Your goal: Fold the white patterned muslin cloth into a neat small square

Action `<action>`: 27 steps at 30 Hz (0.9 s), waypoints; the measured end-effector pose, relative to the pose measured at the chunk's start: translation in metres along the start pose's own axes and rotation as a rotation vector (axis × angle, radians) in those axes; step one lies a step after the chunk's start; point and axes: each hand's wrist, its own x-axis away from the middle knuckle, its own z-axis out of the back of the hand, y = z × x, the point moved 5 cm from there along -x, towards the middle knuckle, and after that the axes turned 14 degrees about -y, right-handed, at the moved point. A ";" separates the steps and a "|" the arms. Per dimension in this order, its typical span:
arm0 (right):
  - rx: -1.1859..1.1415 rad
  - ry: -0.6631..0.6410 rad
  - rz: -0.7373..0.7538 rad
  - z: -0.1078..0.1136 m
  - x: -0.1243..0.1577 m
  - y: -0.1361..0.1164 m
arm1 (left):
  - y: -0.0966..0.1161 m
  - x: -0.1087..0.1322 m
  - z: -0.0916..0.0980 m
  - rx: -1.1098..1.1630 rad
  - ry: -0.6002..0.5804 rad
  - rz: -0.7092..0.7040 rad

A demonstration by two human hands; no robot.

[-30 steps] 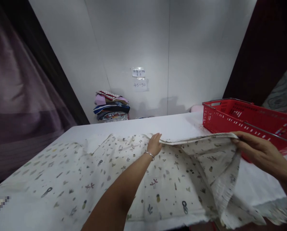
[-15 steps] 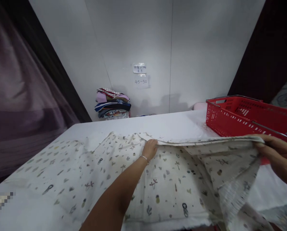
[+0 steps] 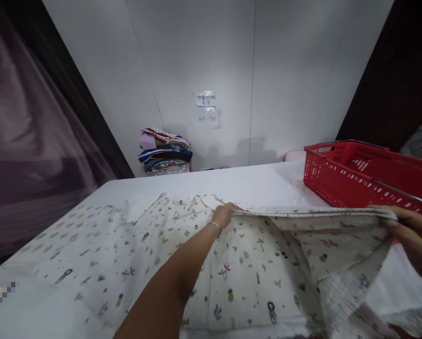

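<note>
A cream cloth [image 3: 133, 254] printed with small plants and figures lies spread over the white table [image 3: 232, 181]. My left hand [image 3: 224, 215], a thin bracelet at its wrist, pinches the cloth's far edge near the middle. My right hand [image 3: 407, 221] grips the same edge at its right corner, lifted a little above the table. Between the two hands the edge is pulled taut, and the right part of the cloth hangs down in folds toward the near edge.
A red plastic basket [image 3: 355, 181] with a metal handle stands at the right, just behind my right hand. A stack of folded clothes [image 3: 165, 153] sits against the back wall under two paper labels [image 3: 207, 110]. A dark curtain hangs at the left.
My right hand has drawn the cloth's corner further to the right, stretching the lifted edge. My left hand has closed from flat to a pinch on that edge and stayed near the middle.
</note>
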 end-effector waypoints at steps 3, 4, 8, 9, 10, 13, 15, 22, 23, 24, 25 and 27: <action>-0.084 -0.068 0.030 -0.002 0.003 0.004 | -0.002 -0.007 0.001 0.000 -0.001 0.041; -0.094 -0.076 0.028 -0.002 0.004 0.007 | -0.001 -0.010 0.001 -0.013 -0.014 0.046; -0.131 -0.109 0.024 -0.001 0.004 0.016 | 0.003 -0.017 0.002 -0.082 -0.079 0.047; -0.131 -0.112 0.018 -0.001 0.004 0.017 | 0.005 -0.017 0.002 -0.088 -0.086 0.045; -0.133 -0.105 0.014 -0.001 0.003 0.017 | 0.005 -0.018 0.003 -0.091 -0.091 0.045; -0.130 -0.071 0.023 0.001 0.003 0.013 | 0.006 -0.018 0.006 -0.091 -0.091 0.065; -0.128 -0.048 0.031 0.002 0.003 0.011 | 0.005 -0.018 0.009 -0.090 -0.084 0.077; -0.167 -0.091 0.008 0.008 0.007 0.007 | 0.008 -0.019 0.016 -0.063 -0.076 0.069; -0.163 -0.102 0.009 0.009 0.009 0.004 | 0.009 -0.019 0.016 -0.062 -0.076 0.068; -0.158 -0.111 0.011 0.009 0.011 0.001 | 0.010 -0.019 0.016 -0.063 -0.074 0.070; -0.159 -0.115 0.015 0.010 0.013 -0.002 | 0.011 -0.019 0.016 -0.065 -0.071 0.074; -0.156 -0.116 0.025 0.010 0.016 -0.006 | 0.013 -0.019 0.015 -0.074 -0.061 0.082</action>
